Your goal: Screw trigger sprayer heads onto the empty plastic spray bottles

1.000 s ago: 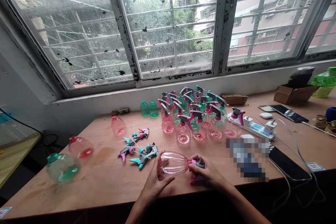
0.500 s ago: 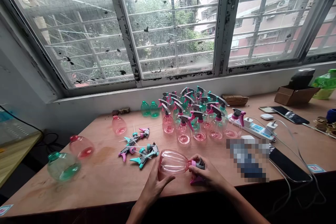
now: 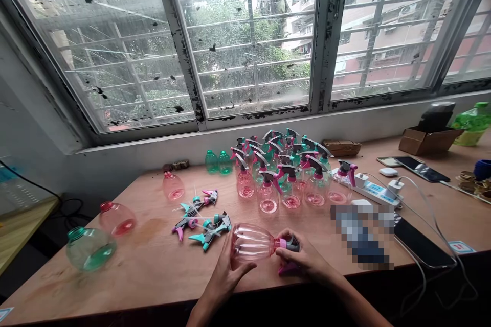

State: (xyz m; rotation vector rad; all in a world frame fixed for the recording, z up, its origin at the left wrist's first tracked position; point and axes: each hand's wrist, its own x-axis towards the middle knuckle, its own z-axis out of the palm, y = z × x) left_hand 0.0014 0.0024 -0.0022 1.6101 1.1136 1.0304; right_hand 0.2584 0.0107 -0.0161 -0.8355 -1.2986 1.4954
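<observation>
A clear pink spray bottle (image 3: 253, 241) lies sideways between my hands, just above the table's front edge. My left hand (image 3: 229, 265) is wrapped around its base end, thumb along the near side. At the neck, my right hand (image 3: 297, 255) grips the pink and grey spray head, whose pink trigger points down toward me. The head sits against the bottle's neck; how tightly it is screwed on I cannot tell. Left of the bottle lies a loose pile of spray heads (image 3: 210, 231) in teal, pink and grey, with thin tubes.
Several spray bottles with heads (image 3: 291, 186) stand grouped behind my hands. Headless bottles include a green one (image 3: 92, 250) and pink ones (image 3: 118, 218) at left, plus two green (image 3: 218, 162) by the wall. A power strip (image 3: 378, 190), cables and a phone (image 3: 424, 240) lie at right.
The view has shifted slightly. Both hands keep their hold on the bottle and spray head, with hardly any visible movement.
</observation>
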